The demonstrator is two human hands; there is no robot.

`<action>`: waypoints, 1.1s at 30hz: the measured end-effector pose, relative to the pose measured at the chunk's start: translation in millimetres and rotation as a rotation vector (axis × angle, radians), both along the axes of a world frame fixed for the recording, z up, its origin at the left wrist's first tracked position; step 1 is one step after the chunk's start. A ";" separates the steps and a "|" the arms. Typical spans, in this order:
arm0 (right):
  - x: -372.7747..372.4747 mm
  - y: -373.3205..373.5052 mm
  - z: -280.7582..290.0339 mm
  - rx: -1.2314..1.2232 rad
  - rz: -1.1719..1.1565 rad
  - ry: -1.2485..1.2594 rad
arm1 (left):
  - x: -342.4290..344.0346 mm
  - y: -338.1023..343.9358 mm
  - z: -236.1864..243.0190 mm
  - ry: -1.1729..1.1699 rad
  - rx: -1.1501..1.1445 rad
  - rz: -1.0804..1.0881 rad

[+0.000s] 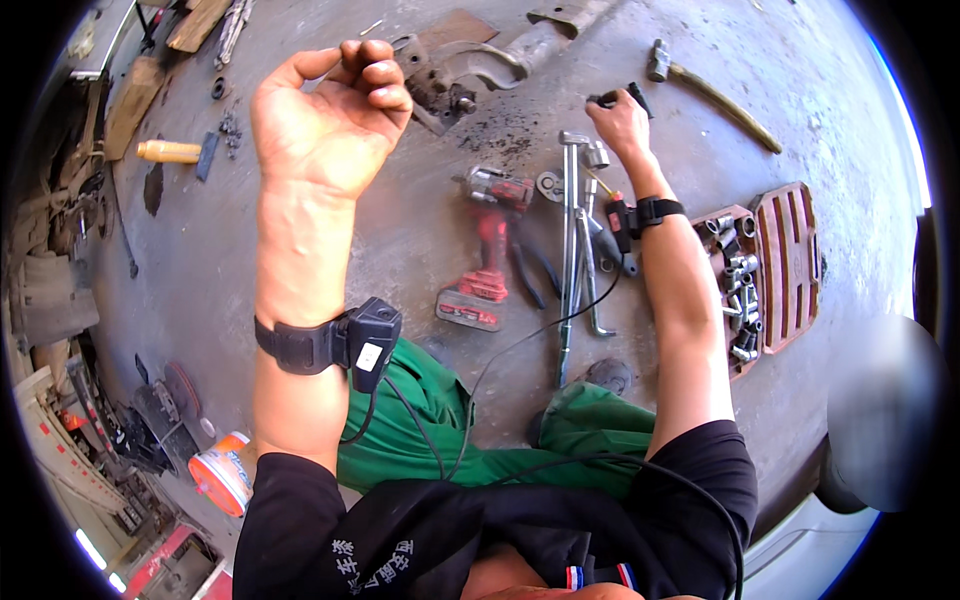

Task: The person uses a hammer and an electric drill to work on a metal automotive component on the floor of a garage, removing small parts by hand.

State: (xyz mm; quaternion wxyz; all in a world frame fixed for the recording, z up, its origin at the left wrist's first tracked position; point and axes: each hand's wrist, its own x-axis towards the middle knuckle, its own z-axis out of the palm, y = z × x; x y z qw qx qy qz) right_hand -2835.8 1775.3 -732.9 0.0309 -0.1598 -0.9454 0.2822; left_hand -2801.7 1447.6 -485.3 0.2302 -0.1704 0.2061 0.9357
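1. Black shirt (480, 520) of the person fills the lower edge, nearest the camera, both bare forearms reaching forward from its sleeves.
2. Green trousers (420, 400) show below it, over the grey floor (400, 240).
3. Grimy metal part (540, 45) lies on the floor ahead, near the left hand in view, with dark crumbs scattered beside it.
4. Brown slatted case (787, 262) sits unfolded at right, sockets (742, 265) crowded into its left half.
5. Long chrome bar (568, 270) lies lengthwise between the hands' sides, near a red power tool (490, 250).
6. Wooden-handled hammer (722, 98) rests beyond the right hand.
7. Left hand (335, 125) is raised, palm showing, fingers loosely curled with a gap inside the thumb.
8. Right hand (622, 125) is closed around a small dark piece (640, 98), partly hidden; its kind cannot be told.
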 end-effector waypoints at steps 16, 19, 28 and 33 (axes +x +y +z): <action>-22.9 197.1 -11.1 0.314 -0.040 -0.138 | 3.8 10.2 0.7 -0.027 -0.131 0.046; -46.5 224.2 -17.9 0.413 -0.151 -0.234 | 8.9 -2.2 9.3 -0.024 -0.203 0.097; -61.4 222.3 -42.5 0.594 -0.086 -0.254 | 25.4 -11.6 33.5 0.000 -0.299 0.174; -68.7 209.7 -15.7 0.618 -0.001 -0.436 | 32.6 6.8 40.0 0.003 -0.293 0.169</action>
